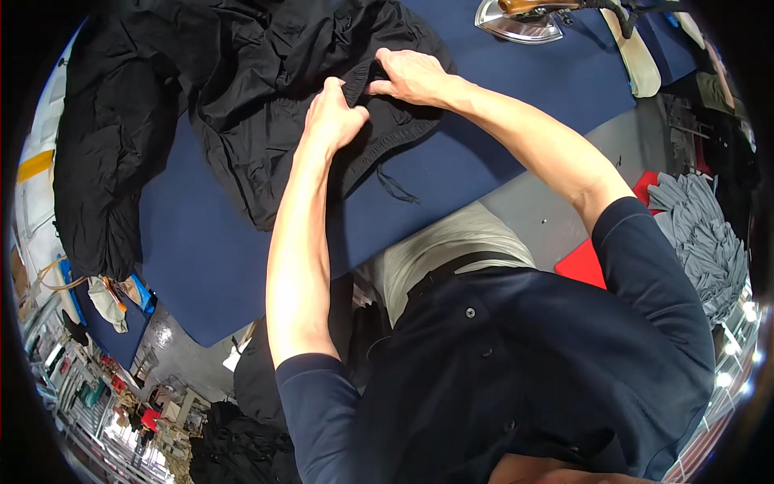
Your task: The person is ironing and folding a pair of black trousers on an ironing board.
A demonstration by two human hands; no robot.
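A black garment [242,97] with a gathered elastic waistband [393,148] lies crumpled over the blue ironing table [199,254]. My left hand [335,115] grips the fabric at one side of a gathered section. Just right of it, my right hand [414,75] pinches the same gathered edge, and a short stretch of ribbed cloth [358,78] spans between the two. From the waistband a dark drawcord [396,186] hangs onto the table's near part. Parts of the fingers on both hands are hidden in the folds.
An iron [523,24] with a wooden handle rests at the table's far right, near a narrow pale padded board [635,54]. More black fabric [106,181] lies at the left. A grey cloth pile [701,242] stands to the right, and black cloth [242,444] is heaped at lower left.
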